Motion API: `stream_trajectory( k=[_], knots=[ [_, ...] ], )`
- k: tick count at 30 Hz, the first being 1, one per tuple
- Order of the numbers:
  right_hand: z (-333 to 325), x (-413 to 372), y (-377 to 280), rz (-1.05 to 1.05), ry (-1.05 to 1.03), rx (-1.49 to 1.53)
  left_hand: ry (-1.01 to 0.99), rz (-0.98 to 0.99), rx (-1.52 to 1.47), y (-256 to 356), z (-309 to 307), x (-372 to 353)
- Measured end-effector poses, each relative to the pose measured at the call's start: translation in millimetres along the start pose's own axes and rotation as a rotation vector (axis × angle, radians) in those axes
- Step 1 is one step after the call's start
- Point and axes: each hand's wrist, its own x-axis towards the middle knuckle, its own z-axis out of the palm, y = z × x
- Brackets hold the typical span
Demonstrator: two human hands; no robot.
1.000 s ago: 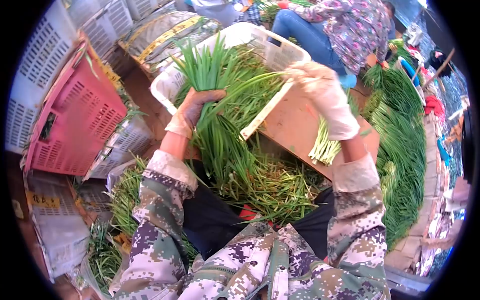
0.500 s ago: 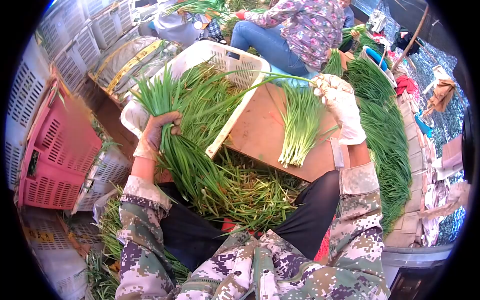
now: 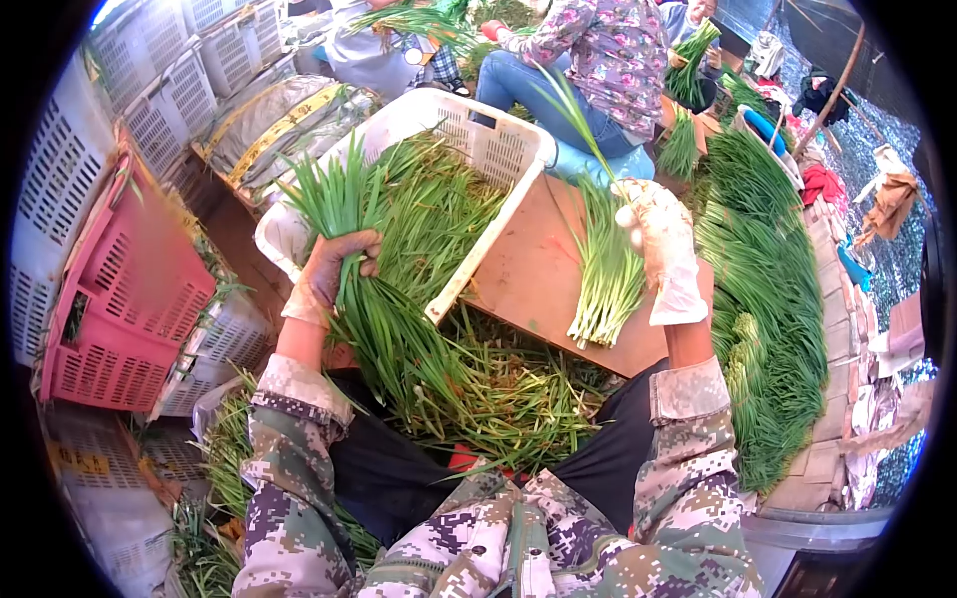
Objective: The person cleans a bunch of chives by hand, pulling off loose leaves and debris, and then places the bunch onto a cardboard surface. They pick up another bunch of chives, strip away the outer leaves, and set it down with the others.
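My left hand (image 3: 337, 267), in a thin glove, is closed round a thick bunch of green chives (image 3: 341, 199); the long leaves hang down over my lap. In my gloved right hand (image 3: 660, 231) a few chive stalks (image 3: 583, 122) are pinched, their leaves pointing up and away to the left. Just beside that hand, a neat bundle of chives (image 3: 608, 274) lies on a brown board (image 3: 526, 267), white ends toward me. Behind my left hand stands a white plastic basket (image 3: 477, 261) filled with loose leaves.
Loose trimmings (image 3: 518, 399) cover the space between my legs. A long heap of chives (image 3: 763, 299) lies on the right. Pink crate (image 3: 130, 309) and white crates (image 3: 60, 149) stack up on the left. A person in a floral top (image 3: 623, 60) sits ahead; others work behind.
My right hand has drawn slightly down and toward me. The stalks in it have swung from lying nearly level across the basket to pointing upward. My left hand still grips its bunch.
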Motion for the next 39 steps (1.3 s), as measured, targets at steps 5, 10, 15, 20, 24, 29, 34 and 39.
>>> stream_trajectory(
  k=[5, 10, 15, 20, 24, 29, 34, 39],
  knots=[
    [12, -6, -5, 0.048, 0.006, 0.018, 0.008, -0.01, -0.003, 0, 1, -2],
    [-22, 4, 18, 0.077, 0.091, 0.029, -0.005, -0.048, -0.036, -2, -2, 0],
    [-69, 17, 79, -0.052, 0.309, 0.024, -0.014, -0.054, -0.073, -4, 1, 0],
    [-82, 11, 213, -0.031, 0.366, 0.041, -0.015, -0.036, -0.083, -5, 3, -1],
    [-79, -11, 271, -0.263, 0.144, -0.761, -0.007, -0.022, -0.087, -8, -1, 2],
    [-90, -29, 192, -0.158, 0.023, -1.019, -0.028, -0.024, -0.105, -10, -6, 4],
    [-63, -23, 162, 0.118, -0.053, -0.311, -0.056, 0.023, -0.186, 4, -23, 9],
    [43, -91, 92, 0.03, -0.523, -0.205, -0.142, 0.128, -0.376, 25, -40, -3]
  ],
)
